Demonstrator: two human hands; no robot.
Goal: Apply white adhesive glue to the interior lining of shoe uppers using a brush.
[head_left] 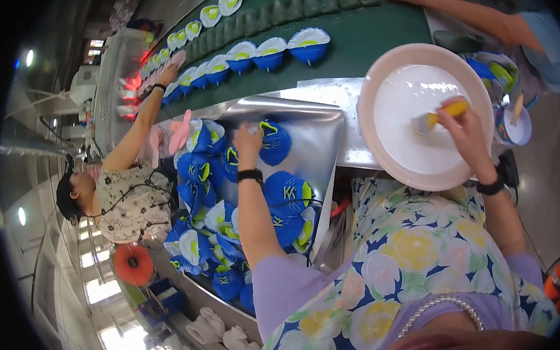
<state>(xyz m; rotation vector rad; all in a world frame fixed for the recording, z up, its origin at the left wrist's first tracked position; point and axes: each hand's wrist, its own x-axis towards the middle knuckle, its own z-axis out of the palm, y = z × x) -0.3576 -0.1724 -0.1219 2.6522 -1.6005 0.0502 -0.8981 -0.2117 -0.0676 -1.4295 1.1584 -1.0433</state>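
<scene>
My right hand (pixel 462 128) grips the yellow handle of a brush (pixel 425 122), its bristles over the white liquid in a wide pale pink basin (pixel 371 137). Over a metal tray (pixel 315 125) at the left, my left hand (pixel 248 141) is open, fingers bent and a little apart. Beside its fingertips stands a blue shoe upper (pixel 275 143) with a lime-green lining; whether they touch it is hard to tell. Another blue upper (pixel 230 164) lies partly hidden under the hand. Many more blue uppers (pixel 287 192) are heaped around my left forearm.
Beyond the tray runs a green conveyor belt (pixel 374 31) with rows of blue-and-white uppers (pixel 308 45) and dark shoe lasts (pixel 321 2). A person at the left (pixel 134 197) reaches onto it; another person's arm (pixel 469 12) reaches in from the right. A small tub (pixel 513 127) stands beside the basin.
</scene>
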